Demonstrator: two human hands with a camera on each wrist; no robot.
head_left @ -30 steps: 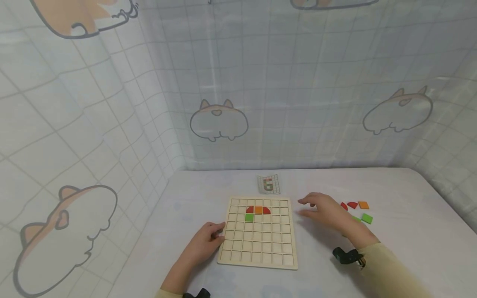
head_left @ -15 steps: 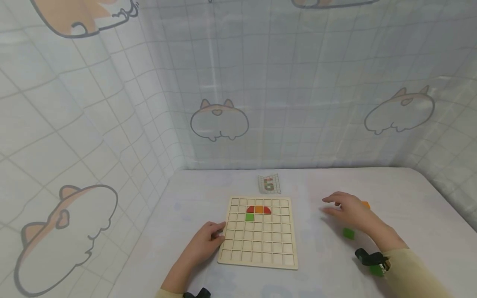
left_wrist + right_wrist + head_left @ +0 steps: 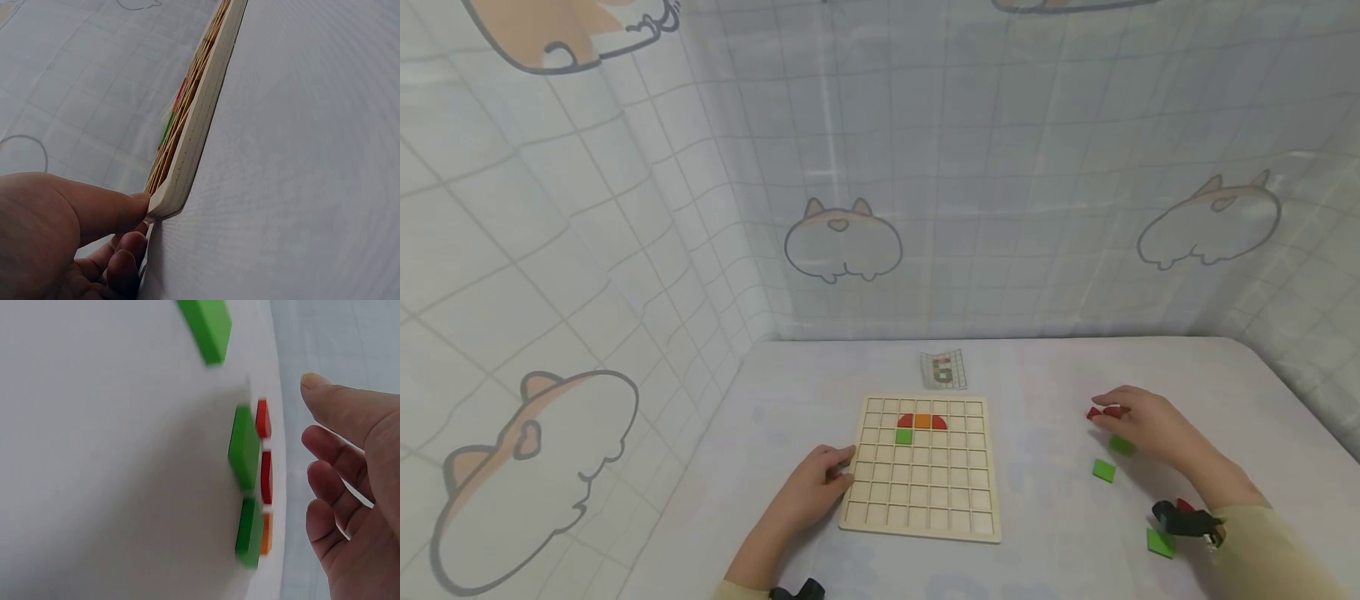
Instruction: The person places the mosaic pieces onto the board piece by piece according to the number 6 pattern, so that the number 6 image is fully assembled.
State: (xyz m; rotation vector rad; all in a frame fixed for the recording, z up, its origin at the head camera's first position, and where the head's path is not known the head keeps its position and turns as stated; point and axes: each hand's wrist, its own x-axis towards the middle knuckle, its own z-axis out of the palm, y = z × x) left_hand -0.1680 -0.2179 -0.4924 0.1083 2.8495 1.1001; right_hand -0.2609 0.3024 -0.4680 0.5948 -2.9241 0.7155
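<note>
A wooden grid board [image 3: 927,475] lies flat on the table. On it sit an orange square tile [image 3: 922,421] between two red curved tiles [image 3: 906,421], and a green square tile [image 3: 903,436]. My left hand [image 3: 811,492] touches the board's left edge with thumb and index fingertips; in the left wrist view the thumb meets the board's side. My right hand [image 3: 1150,423] hovers by the loose tiles, fingers slightly bent, holding nothing in the right wrist view. Red tiles [image 3: 267,477], green tiles [image 3: 244,450] and an orange tile [image 3: 267,534] lie near its fingers.
A small paper card [image 3: 943,369] with a coloured grid pattern lies behind the board. Other green tiles [image 3: 1103,471] lie nearer me on the right, one [image 3: 1160,543] by the right wrist camera [image 3: 1183,518]. A patterned curtain [image 3: 1015,208] surrounds the table.
My right hand has moved rightward from beside the board to the loose tiles, covering some and uncovering others. The left hand stays at the board's edge, and the tiles on the board are unchanged.
</note>
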